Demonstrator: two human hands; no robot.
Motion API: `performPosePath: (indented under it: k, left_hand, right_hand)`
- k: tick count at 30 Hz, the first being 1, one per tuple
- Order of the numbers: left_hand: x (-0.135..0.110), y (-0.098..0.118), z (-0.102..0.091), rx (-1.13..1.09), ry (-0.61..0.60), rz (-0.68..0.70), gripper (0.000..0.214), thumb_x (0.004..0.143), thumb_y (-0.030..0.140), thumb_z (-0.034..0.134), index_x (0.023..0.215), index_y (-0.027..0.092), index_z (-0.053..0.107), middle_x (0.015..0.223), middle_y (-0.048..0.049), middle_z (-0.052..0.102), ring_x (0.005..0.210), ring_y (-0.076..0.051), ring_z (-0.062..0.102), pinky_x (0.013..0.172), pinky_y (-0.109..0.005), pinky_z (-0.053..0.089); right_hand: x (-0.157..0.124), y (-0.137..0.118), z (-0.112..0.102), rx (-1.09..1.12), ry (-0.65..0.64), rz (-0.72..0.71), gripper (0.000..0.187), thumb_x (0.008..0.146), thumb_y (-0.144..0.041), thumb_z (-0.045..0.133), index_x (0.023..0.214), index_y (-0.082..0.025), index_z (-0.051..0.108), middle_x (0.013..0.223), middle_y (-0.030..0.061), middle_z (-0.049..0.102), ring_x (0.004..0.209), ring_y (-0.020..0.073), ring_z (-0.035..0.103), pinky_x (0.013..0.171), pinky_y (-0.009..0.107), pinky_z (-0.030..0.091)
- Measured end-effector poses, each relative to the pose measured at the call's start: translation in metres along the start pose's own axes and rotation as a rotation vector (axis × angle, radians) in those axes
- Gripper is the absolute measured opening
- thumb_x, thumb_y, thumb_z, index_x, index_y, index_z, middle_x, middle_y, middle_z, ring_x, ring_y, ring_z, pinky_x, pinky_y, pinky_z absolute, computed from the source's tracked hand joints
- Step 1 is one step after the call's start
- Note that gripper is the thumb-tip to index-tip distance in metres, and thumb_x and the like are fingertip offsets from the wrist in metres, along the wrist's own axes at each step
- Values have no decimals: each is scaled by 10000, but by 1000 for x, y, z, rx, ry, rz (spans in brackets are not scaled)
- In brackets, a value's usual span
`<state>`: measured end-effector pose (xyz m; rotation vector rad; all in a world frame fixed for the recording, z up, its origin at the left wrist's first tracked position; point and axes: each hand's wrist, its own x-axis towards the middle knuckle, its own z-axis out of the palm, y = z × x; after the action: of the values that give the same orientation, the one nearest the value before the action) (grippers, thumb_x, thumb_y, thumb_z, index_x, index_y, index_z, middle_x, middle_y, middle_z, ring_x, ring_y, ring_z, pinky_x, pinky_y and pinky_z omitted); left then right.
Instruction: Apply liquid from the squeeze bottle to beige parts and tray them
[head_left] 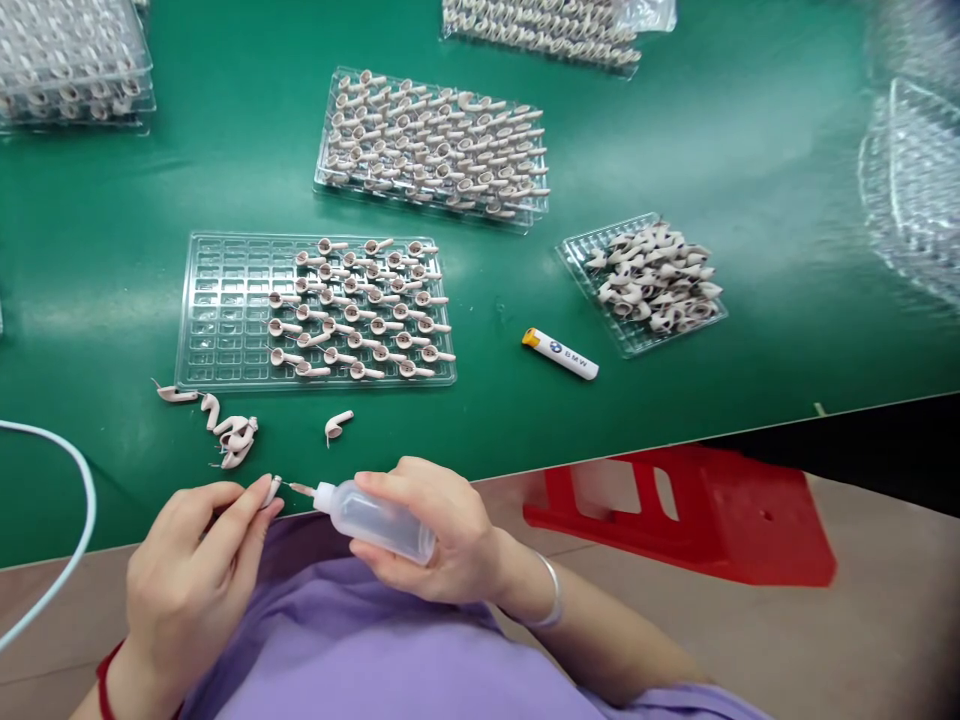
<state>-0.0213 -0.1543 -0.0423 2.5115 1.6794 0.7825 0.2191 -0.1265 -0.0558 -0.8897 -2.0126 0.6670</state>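
Between the fingertips of my left hand (pixel 199 570) is a small white earbud shell (pixel 273 488), mostly covered by the fingers. My right hand (pixel 435 530) is wrapped round a translucent squeeze bottle (pixel 379 518), tipped on its side. Its thin needle nozzle (pixel 300 488) points at the end of the shell; whether they touch I cannot tell. Just beyond my left hand lie a small heap of earbud shells (pixel 236 440) with wires and, further right, a single shell (pixel 339 427). A clear tray (pixel 225 330) behind them holds rows of shells on its right side.
Further back stands a full tray of shells (pixel 435 150). A smaller tray (pixel 634 345) bears a pile of shells, near a white lighter (pixel 566 355). Stacked trays (pixel 75 70) sit at the far left. A white cable (pixel 86 490) curves at left; a red stool (pixel 720 520) stands below the table edge.
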Motion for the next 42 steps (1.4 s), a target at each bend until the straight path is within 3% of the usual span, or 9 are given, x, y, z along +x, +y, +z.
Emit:
performPosePath:
  k: [9, 14, 17, 19, 21, 24, 28, 33, 42]
  left_hand:
    - [0, -1, -1, -1, -3, 9, 362, 787, 93, 733, 1136, 179, 683, 871, -53, 668, 739, -168, 621, 722, -305, 493]
    - [-2, 7, -3, -122, 25, -105, 366, 803, 85, 707, 1134, 242, 706, 894, -35, 680, 762, -154, 641, 746, -281, 507]
    - [-9, 18, -9, -333, -22, -302, 338, 828, 133, 685, 1115, 305, 725, 986, -22, 722, 828, -159, 684, 792, -266, 534]
    - [-13, 25, -11, -518, -124, -495, 217, 823, 227, 701, 1013, 311, 767, 981, -18, 760, 830, -182, 712, 776, -264, 559]
    - [-15, 30, -11, -723, -272, -743, 132, 781, 348, 737, 871, 273, 799, 883, -40, 785, 759, -212, 724, 690, -271, 578]
    - [-13, 33, -5, -1008, -457, -1081, 269, 715, 475, 763, 763, 213, 805, 692, -66, 758, 607, -208, 679, 546, -269, 550]
    - [-10, 35, 5, -1232, -462, -1273, 306, 684, 489, 791, 750, 190, 800, 631, -50, 721, 570, -171, 628, 508, -237, 502]
    - [-7, 38, 10, -1299, -430, -1379, 294, 647, 457, 826, 741, 180, 796, 611, -38, 712, 549, -151, 614, 495, -215, 470]
    - [-6, 34, 16, -1326, -428, -1358, 270, 636, 433, 830, 716, 177, 796, 616, -56, 718, 563, -167, 620, 512, -238, 480]
  right_hand:
    - [-1, 1, 0, 12, 7, -3, 467, 834, -273, 660, 1264, -181, 501, 813, 47, 701, 584, 160, 550, 552, 293, 490]
    - [-4, -2, -6, 147, 50, 143, 464, 849, -294, 686, 1271, -204, 515, 993, 89, 706, 740, 172, 650, 635, 286, 547]
    - [-6, -7, -1, 250, 57, 221, 507, 832, -208, 682, 1301, -207, 490, 997, 87, 689, 820, 183, 669, 696, 293, 565]
    - [-9, -10, 7, 278, 40, 195, 511, 815, -151, 669, 1291, -198, 490, 964, 79, 684, 821, 182, 659, 700, 294, 565]
    - [-11, -13, 17, 234, 43, 118, 457, 822, -116, 648, 1252, -191, 512, 944, 81, 679, 825, 183, 644, 681, 289, 557]
    - [-12, -15, 30, 106, 71, 22, 304, 866, -115, 596, 1158, -192, 557, 889, 70, 670, 783, 180, 624, 666, 305, 526]
    - [-11, -14, 36, -59, 75, -12, 142, 886, -149, 568, 1019, -195, 586, 828, 45, 662, 733, 174, 606, 688, 334, 460]
    - [-9, -14, 36, -97, 69, -6, 102, 883, -137, 570, 974, -181, 586, 821, 46, 659, 737, 169, 584, 701, 329, 440]
    - [-11, -13, 39, -95, 63, 19, 126, 874, -124, 543, 964, -198, 593, 832, 38, 662, 755, 173, 580, 718, 334, 430]
